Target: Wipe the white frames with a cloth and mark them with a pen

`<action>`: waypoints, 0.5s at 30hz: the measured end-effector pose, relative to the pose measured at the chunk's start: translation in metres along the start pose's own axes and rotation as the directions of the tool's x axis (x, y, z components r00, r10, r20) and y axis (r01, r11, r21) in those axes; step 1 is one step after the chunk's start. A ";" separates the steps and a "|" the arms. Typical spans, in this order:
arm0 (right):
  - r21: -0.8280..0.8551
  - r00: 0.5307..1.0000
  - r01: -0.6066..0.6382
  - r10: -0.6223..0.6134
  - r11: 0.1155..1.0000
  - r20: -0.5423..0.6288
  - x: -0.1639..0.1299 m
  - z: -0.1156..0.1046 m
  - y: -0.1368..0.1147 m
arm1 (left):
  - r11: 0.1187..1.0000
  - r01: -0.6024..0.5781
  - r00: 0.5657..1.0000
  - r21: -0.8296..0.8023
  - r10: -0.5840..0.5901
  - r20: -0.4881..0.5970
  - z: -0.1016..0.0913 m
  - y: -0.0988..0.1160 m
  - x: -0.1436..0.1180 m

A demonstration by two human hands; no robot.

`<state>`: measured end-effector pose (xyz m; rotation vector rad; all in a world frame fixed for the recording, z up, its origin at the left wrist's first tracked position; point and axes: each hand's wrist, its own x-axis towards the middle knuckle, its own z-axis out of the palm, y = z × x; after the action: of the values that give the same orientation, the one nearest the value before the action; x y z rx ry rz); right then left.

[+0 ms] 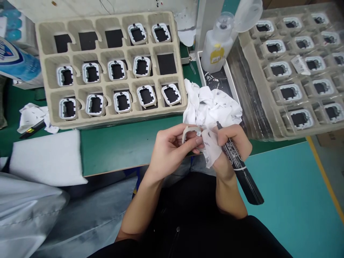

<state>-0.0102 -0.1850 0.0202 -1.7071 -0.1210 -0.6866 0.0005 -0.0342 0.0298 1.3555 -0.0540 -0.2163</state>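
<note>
My left hand [168,152] pinches a small white rounded-square plastic frame [185,134] between thumb and fingers, above the front edge of the bench. Close beside it, my right hand [238,139] grips a black marker pen [248,184], its dark tip pointing up and away from me. A thin white wipe [211,147] is also in the right hand and hangs by the plastic frame; I cannot tell whether they touch. Behind my hands lies a crumpled heap of white wipes [212,105] with dark smudges.
A beige compartment tray [118,122] holds several similar frames. On the right, stacked clear plastic trays [248,62] hold more. A pump bottle [212,53] stands in a white box [234,87]. A white pad [47,157] and a black-and-yellow cutter [32,129] lie left.
</note>
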 end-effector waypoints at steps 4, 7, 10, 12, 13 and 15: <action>0.038 1.000 -0.015 0.014 0.999 0.005 0.000 -0.003 0.002 | 1.000 -0.003 1.000 -0.004 0.003 -0.013 0.000 -0.001 -0.001; 0.116 0.998 -0.066 0.064 0.991 0.026 -0.001 -0.006 0.008 | 1.000 0.006 0.999 0.009 -0.006 -0.040 0.000 -0.002 0.000; 0.180 0.998 -0.068 0.066 0.981 0.018 -0.002 -0.006 0.012 | 1.000 0.009 0.999 0.008 -0.008 -0.053 0.001 -0.002 0.000; 0.231 0.999 -0.030 0.025 0.972 0.027 -0.001 -0.005 0.012 | 1.000 -0.003 0.999 -0.006 0.002 -0.052 0.001 -0.003 0.000; 0.251 0.999 -0.013 0.005 0.968 0.032 -0.001 -0.004 0.011 | 1.000 -0.010 0.999 -0.015 0.010 -0.051 0.001 -0.003 0.000; 0.263 1.000 0.023 -0.026 0.965 0.009 0.000 -0.002 0.010 | 0.999 -0.023 0.998 -0.032 0.022 -0.051 0.001 -0.003 0.000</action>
<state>-0.0063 -0.1898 0.0119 -1.4572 -0.2324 -0.6479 -0.0002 -0.0354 0.0274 1.3262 -0.0232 -0.1630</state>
